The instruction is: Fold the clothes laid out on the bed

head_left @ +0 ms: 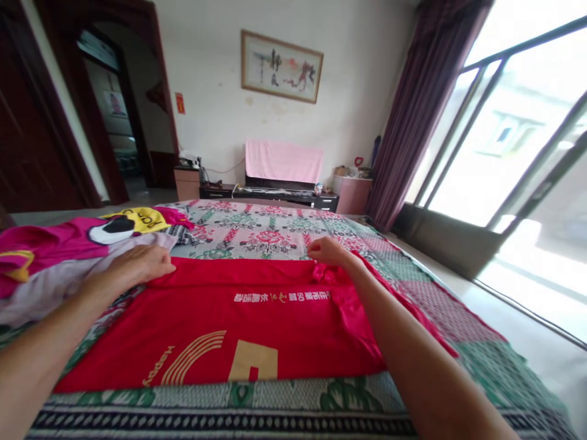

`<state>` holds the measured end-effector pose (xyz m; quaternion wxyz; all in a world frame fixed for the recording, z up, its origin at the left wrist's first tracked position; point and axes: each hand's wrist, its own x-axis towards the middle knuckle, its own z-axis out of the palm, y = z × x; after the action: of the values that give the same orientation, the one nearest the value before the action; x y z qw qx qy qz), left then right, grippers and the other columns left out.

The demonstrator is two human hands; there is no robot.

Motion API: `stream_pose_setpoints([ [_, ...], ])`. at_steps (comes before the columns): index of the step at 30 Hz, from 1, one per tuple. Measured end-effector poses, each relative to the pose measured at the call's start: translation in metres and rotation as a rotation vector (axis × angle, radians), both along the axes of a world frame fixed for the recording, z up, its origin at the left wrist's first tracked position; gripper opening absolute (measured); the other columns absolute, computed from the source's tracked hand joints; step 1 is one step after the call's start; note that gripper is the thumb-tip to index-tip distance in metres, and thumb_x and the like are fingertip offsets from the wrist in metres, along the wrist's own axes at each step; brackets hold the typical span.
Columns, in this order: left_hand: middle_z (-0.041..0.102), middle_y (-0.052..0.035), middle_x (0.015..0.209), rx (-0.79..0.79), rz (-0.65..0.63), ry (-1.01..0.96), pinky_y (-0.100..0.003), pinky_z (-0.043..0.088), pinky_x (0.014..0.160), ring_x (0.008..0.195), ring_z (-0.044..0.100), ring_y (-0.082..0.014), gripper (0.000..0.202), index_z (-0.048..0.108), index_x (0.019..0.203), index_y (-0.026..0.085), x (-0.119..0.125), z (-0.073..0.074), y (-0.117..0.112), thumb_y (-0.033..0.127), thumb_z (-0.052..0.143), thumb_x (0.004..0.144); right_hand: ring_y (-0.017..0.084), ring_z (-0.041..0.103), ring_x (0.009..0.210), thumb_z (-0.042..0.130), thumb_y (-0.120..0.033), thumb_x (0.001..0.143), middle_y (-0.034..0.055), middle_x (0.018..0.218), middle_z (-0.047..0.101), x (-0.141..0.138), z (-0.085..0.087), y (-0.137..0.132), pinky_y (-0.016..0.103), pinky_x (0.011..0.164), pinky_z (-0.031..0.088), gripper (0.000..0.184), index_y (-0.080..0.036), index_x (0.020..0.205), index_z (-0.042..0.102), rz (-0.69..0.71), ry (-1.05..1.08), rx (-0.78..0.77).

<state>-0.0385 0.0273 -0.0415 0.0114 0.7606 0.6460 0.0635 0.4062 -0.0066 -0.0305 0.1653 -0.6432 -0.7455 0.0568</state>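
Observation:
A red T-shirt (202,311) with gold and white print lies spread flat in front of me, folded into a wide rectangle. My left hand (149,263) is closed on its far left corner. At the far right, my right hand (330,250) has its fingers curled together at the shirt's edge, where the cloth bunches up. My right forearm hides part of the shirt's right side, and loose red fabric trails out beyond it.
A patterned bedspread (270,223) lies under the shirt. Pink and yellow printed clothing (68,241) is heaped at the left. Farther back, a low black cabinet (284,195) stands below a pink cloth (284,160). Large windows (504,134) fill the right side.

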Motion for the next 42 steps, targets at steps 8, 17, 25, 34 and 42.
stream_pose_setpoints([
  [8, 0.068, -0.0038, 0.082, 0.042, -0.364, -0.010, -0.028, 0.040, 0.069, 0.076, 0.061, -0.0202, 0.024, 0.069, 0.082, 0.023, 0.085, -0.007, -0.020, 0.037, 0.051, 0.076, 0.014, 0.060, 0.066, 0.064, -0.033, 0.073, 0.0033, 0.073, 0.068, 0.083, -0.009, -0.027, 0.021, 0.053, 0.040, 0.027, -0.016, 0.091, 0.073, -0.245, 0.090, -0.170],
  [17, 0.064, -0.0078, 0.094, 0.035, -0.482, 0.110, -0.031, 0.042, 0.075, 0.087, 0.061, -0.0220, 0.022, 0.063, 0.090, 0.021, 0.150, -0.021, -0.041, 0.032, 0.048, 0.080, 0.015, 0.063, 0.074, 0.064, -0.013, 0.068, 0.0056, 0.088, 0.072, 0.065, -0.008, -0.030, 0.021, 0.060, 0.045, 0.037, -0.016, 0.104, 0.072, -0.139, -0.058, -0.232],
  [25, 0.063, -0.0074, 0.098, 0.035, -0.513, 0.016, -0.031, 0.042, 0.079, 0.090, 0.060, -0.0209, 0.023, 0.062, 0.092, 0.020, 0.138, -0.029, -0.037, 0.035, 0.047, 0.082, 0.012, 0.057, 0.053, 0.059, -0.010, 0.065, 0.0014, 0.060, 0.065, 0.087, 0.028, -0.044, 0.020, 0.049, 0.041, 0.032, -0.016, 0.091, 0.076, -0.244, -0.093, -0.362],
  [34, 0.063, -0.0067, 0.096, 0.038, -0.528, -0.028, -0.031, 0.042, 0.077, 0.085, 0.059, -0.0202, 0.023, 0.062, 0.088, 0.020, 0.137, -0.030, -0.034, 0.035, 0.048, 0.081, 0.016, 0.057, 0.054, 0.073, -0.049, 0.063, 0.0068, 0.053, 0.061, 0.105, 0.035, -0.064, 0.026, 0.049, 0.044, 0.033, -0.015, 0.061, 0.071, -0.352, 0.019, -0.584],
  [42, 0.062, -0.0056, 0.095, 0.038, -0.522, 0.001, -0.029, 0.042, 0.076, 0.084, 0.059, -0.0190, 0.022, 0.062, 0.088, 0.021, 0.136, -0.033, -0.030, 0.037, 0.048, 0.081, 0.015, 0.058, 0.051, 0.060, -0.031, 0.078, 0.0070, 0.054, 0.063, 0.110, 0.036, -0.059, 0.026, 0.052, 0.043, 0.027, -0.014, 0.058, 0.068, -0.569, -0.045, -0.186],
])
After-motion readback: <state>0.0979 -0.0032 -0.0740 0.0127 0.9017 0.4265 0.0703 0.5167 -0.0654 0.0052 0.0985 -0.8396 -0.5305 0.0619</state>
